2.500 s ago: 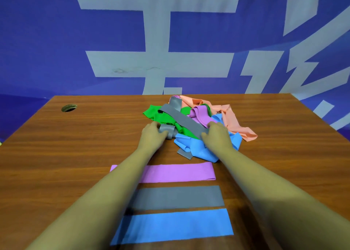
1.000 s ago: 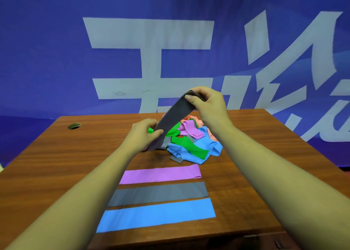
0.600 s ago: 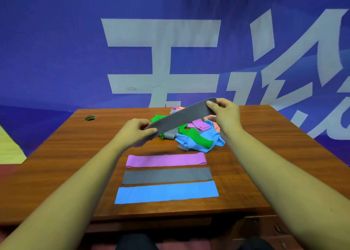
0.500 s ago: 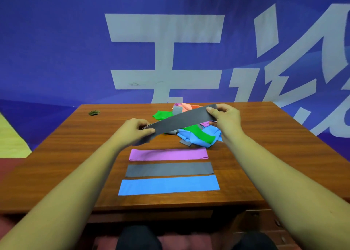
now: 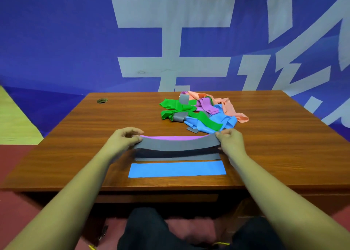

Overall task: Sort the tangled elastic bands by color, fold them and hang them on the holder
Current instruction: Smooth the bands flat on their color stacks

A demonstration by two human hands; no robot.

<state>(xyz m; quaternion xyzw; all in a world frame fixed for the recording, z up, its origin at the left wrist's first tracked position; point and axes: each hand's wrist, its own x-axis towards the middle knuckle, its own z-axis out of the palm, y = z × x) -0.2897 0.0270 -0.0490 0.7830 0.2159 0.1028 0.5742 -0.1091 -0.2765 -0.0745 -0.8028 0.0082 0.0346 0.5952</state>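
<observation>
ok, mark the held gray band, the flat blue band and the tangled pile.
held gray band (image 5: 178,145), head view, middle of its sagging span.
flat blue band (image 5: 177,168), head view, centre of the strip.
tangled pile (image 5: 204,106), head view, purple band near its middle.

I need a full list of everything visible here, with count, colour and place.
table: one, brown, centre.
hole: one, dark, table's far left corner.
pile of bands: one; green, grey, purple, blue, peach; far side, right of centre.
purple band: one, flat, partly behind the held band.
held grey band: one, stretched between both grips.
flat grey band: one, on the table beneath it.
blue band: one, flat, nearest the front edge.
banner: one, blue with pale characters, behind.
left grip: one, pinching the held band's left end.
right grip: one, pinching its right end.
</observation>
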